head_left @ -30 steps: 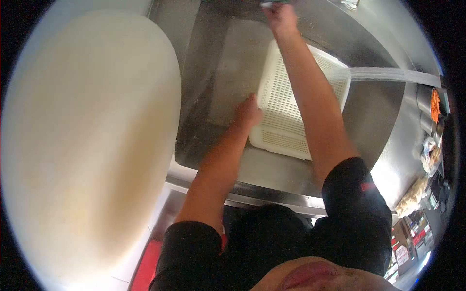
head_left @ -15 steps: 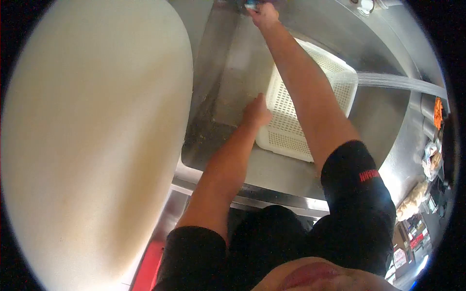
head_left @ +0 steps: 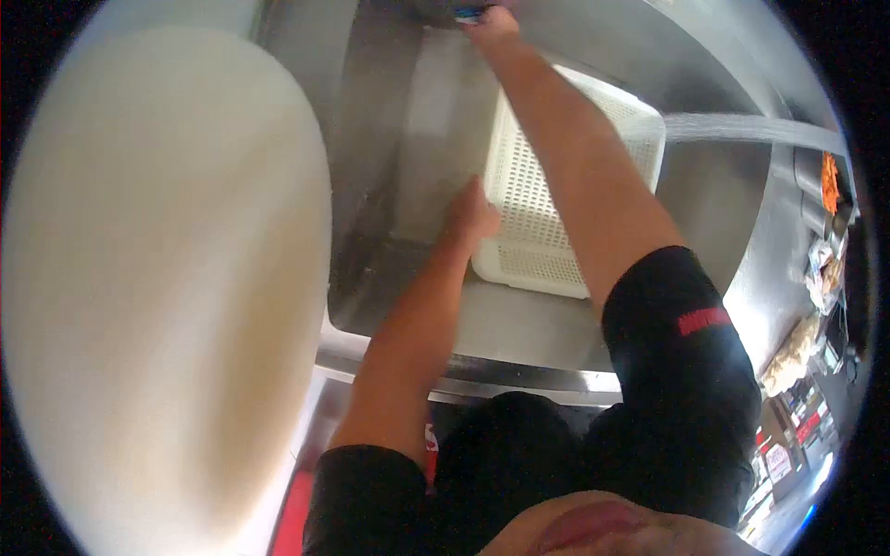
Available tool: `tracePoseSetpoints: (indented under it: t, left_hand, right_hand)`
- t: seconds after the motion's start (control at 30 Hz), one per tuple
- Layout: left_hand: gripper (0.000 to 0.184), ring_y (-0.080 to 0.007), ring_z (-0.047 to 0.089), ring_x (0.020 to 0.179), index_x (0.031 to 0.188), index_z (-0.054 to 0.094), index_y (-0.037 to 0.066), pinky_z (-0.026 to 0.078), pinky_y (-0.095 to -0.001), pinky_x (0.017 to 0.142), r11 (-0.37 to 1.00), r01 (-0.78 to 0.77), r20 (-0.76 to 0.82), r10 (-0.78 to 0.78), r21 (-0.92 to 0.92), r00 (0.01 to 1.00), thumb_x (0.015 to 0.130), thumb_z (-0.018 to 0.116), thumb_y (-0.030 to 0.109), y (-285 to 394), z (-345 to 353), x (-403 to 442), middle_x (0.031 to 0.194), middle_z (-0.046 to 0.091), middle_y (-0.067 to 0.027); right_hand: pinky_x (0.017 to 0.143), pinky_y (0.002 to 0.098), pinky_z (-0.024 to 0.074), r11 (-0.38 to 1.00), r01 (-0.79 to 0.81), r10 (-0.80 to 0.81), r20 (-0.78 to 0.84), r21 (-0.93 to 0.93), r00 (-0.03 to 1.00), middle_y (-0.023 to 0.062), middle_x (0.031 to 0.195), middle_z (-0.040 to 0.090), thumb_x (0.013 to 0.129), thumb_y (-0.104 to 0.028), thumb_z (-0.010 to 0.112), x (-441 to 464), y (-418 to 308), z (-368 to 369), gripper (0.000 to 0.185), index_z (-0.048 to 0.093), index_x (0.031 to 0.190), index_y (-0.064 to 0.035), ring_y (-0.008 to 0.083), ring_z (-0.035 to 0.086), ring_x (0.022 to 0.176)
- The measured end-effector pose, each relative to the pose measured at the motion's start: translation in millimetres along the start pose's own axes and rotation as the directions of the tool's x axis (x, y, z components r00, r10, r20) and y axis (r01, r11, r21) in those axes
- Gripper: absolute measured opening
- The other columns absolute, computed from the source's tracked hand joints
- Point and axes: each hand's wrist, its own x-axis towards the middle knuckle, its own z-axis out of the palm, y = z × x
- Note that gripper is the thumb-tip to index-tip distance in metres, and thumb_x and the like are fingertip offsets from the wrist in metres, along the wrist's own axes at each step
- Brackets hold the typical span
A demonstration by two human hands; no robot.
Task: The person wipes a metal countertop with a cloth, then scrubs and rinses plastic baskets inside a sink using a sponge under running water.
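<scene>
A white perforated plastic basket (head_left: 530, 190) sits in a metal sink (head_left: 371, 278). My left hand (head_left: 475, 215) is closed on the basket's left rim, its thumb along the edge. My right arm reaches across above the basket to the sink's far side. There my right hand (head_left: 493, 25) is closed around a small blue and white thing (head_left: 469, 15) at the top edge of the view, too little of it showing to name. A stream of water (head_left: 742, 130) enters from the right and falls into the basket.
A large pale, rounded surface (head_left: 167, 278) fills the left side, very near the camera. The sink's front edge (head_left: 510, 375) runs before my body. To the right are orange food (head_left: 830, 183) in a container and plastic bags (head_left: 791, 357).
The view has shifted, so the sink and basket appear slightly further left. Both hands keep their places: left at the basket rim, right at the far side with the blue and white thing.
</scene>
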Motion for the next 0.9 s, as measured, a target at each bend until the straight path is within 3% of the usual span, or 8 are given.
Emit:
tracePoseSetpoints:
  t: [0.03, 0.1, 0.17, 0.33, 0.37, 0.5, 0.67, 0.9]
  left_hand:
    - [0.039, -0.0462, 0.061, 0.109, 0.121, 0.051, -0.002, 0.049, -0.0511, 0.094, 0.999, 0.034, 0.051, -0.034, -0.007, 0.998, 0.084, 0.055, 0.01, 5, -7, 1, 0.114, 0.063, -0.028]
    - [0.038, -0.0455, 0.061, 0.109, 0.12, 0.051, -0.001, 0.049, -0.0509, 0.095, 0.997, 0.071, 0.1, -0.069, -0.022, 0.993, 0.084, 0.055, 0.011, 11, -13, 0, 0.114, 0.064, -0.0275]
    - [0.037, -0.0447, 0.061, 0.109, 0.119, 0.052, -0.001, 0.049, -0.0508, 0.095, 0.996, 0.081, 0.103, -0.076, -0.042, 0.992, 0.084, 0.055, 0.011, 13, -15, -2, 0.114, 0.064, -0.0269]
    - [0.038, -0.0445, 0.062, 0.106, 0.119, 0.051, 0.002, 0.05, -0.0519, 0.091, 0.996, 0.064, 0.095, -0.059, -0.056, 0.994, 0.083, 0.056, 0.013, 5, -7, 3, 0.113, 0.065, -0.0266]
    - [0.039, -0.0446, 0.063, 0.106, 0.12, 0.051, 0.002, 0.05, -0.052, 0.091, 0.996, 0.07, 0.105, -0.064, -0.059, 0.992, 0.083, 0.056, 0.013, 9, -8, 0, 0.113, 0.065, -0.0267]
    - [0.04, -0.0454, 0.062, 0.107, 0.12, 0.051, 0.004, 0.049, -0.0519, 0.092, 0.991, 0.114, 0.11, -0.107, -0.066, 0.988, 0.082, 0.057, 0.013, 19, -21, -6, 0.114, 0.064, -0.0264]
    - [0.04, -0.0454, 0.06, 0.11, 0.12, 0.049, 0.004, 0.048, -0.0523, 0.091, 0.994, 0.107, 0.118, -0.102, -0.037, 0.988, 0.082, 0.057, 0.012, 5, -8, 2, 0.118, 0.064, -0.0252]
    - [0.036, -0.045, 0.06, 0.109, 0.115, 0.052, 0.002, 0.049, -0.0511, 0.092, 0.997, 0.031, 0.084, -0.025, -0.072, 0.996, 0.081, 0.059, 0.012, 9, -8, 1, 0.113, 0.065, -0.0255]
  right_hand:
    - [0.079, 0.0441, 0.0527, 0.996, 0.061, -0.058, 0.053, -0.069, 0.997, 0.0158, 0.104, 0.059, 0.085, -0.002, 0.049, 21, -20, -38, 0.025, 0.057, 0.108, -0.0014, 0.0263, 0.059, 0.096]
    - [0.082, 0.0419, 0.0539, 0.367, 0.46, -0.23, 0.401, -0.808, 0.887, 0.0158, 0.107, 0.063, 0.086, -0.008, 0.06, 4, -100, -106, 0.026, 0.061, 0.11, -0.0007, 0.0276, 0.062, 0.095]
    - [0.077, 0.0407, 0.054, -0.058, 0.421, -0.409, 0.406, -0.905, 0.817, 0.0137, 0.099, 0.066, 0.086, -0.016, 0.065, -35, -181, -167, 0.021, 0.066, 0.103, -0.0027, 0.0277, 0.064, 0.089]
    - [0.071, 0.0404, 0.0541, -0.453, 0.025, -0.516, 0.285, -0.891, 0.808, 0.011, 0.086, 0.071, 0.084, -0.029, 0.075, -70, -254, -222, 0.023, 0.075, 0.091, -0.0071, 0.0283, 0.067, 0.079]
    - [0.071, 0.0412, 0.0541, -0.709, 0.094, -0.393, 0.502, -0.699, 0.771, 0.0116, 0.086, 0.071, 0.082, -0.031, 0.076, -24, -242, -247, 0.026, 0.075, 0.091, -0.0067, 0.0283, 0.068, 0.079]
    - [0.082, 0.0463, 0.0543, -0.336, 0.306, -0.304, 0.41, -0.891, 0.86, 0.0164, 0.103, 0.066, 0.086, -0.026, 0.07, -115, -144, -95, 0.035, 0.062, 0.104, 0.0028, 0.0355, 0.063, 0.089]
    - [0.09, 0.0478, 0.0542, 0.793, 0.325, -0.31, 0.118, -0.516, 0.944, 0.0189, 0.108, 0.065, 0.084, -0.013, 0.072, -10, -138, -134, 0.04, 0.06, 0.117, 0.0047, 0.0377, 0.064, 0.097]
    - [0.085, 0.0459, 0.0543, 0.833, 0.465, -0.511, -0.096, -0.299, 0.854, 0.0172, 0.106, 0.064, 0.084, -0.01, 0.07, -119, -291, -258, 0.034, 0.059, 0.114, 0.0024, 0.0346, 0.063, 0.095]
